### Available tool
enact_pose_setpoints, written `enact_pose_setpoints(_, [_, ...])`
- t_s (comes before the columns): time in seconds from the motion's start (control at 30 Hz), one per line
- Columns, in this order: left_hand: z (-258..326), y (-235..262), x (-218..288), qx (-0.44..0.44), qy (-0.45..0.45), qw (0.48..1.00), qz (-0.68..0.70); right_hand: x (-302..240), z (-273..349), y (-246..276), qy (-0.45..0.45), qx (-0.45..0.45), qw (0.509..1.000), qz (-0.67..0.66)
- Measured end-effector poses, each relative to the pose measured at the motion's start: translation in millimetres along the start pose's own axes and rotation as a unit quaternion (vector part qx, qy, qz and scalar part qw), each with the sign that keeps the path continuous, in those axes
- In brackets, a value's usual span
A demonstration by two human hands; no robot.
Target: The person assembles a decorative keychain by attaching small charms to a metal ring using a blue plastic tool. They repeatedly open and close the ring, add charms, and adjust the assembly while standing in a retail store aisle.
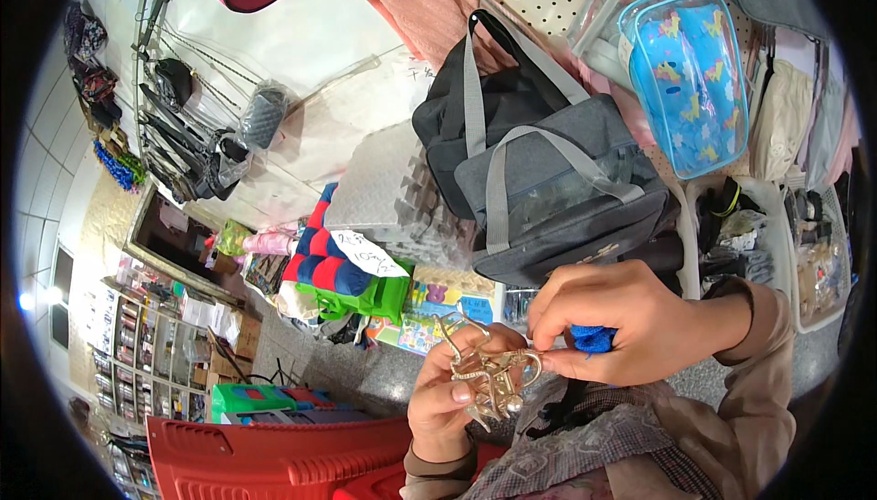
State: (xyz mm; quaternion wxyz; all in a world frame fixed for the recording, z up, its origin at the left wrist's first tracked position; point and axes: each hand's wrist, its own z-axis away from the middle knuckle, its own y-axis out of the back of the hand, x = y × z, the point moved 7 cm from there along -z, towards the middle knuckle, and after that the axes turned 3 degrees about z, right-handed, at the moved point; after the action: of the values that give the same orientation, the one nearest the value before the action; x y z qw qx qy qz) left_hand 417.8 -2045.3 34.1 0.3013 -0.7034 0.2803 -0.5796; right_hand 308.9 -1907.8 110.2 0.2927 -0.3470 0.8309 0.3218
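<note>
My left hand (446, 401) grips a gold metal hair claw clip (494, 381) with curved prongs and a pearl-like bead. Its thumb presses on the clip's frame. My right hand (630, 317) is closed around a small blue cloth (594, 338), which shows between the curled fingers. The tips of its thumb and forefinger meet the clip's right side. Both hands are close together in front of my body, and part of the clip is hidden by my left fingers.
Black and grey handbags (566, 194) hang just beyond my hands, beside a blue patterned clear pouch (694, 84). White baskets (818, 263) of small goods stand at the right. A red plastic chair (274, 459) is at the lower left, and a green bag (379, 297) sits behind.
</note>
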Motion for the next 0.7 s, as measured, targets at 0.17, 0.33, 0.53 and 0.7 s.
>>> enact_pose_setpoints(0.17, [0, -6, 4, -0.030, -0.006, 0.997, -0.067, -3, 3, 9, -0.061, -0.010, 0.998, -0.007])
enact_pose_setpoints(0.33, [-1, -18, 3, -0.016, -0.015, 0.996, -0.086, -18, 6, 16, -0.007, 0.006, 1.000, 0.016])
enact_pose_setpoints(0.53, [-1, -24, 9, 0.048, -0.091, 0.976, -0.192, -28, 15, 15, 0.047, -0.020, 0.997, 0.055])
enact_pose_setpoints(0.7, [-1, -26, 12, -0.024, -0.117, 0.974, -0.190, -29, 21, 12, 0.059, -0.033, 0.996, 0.062])
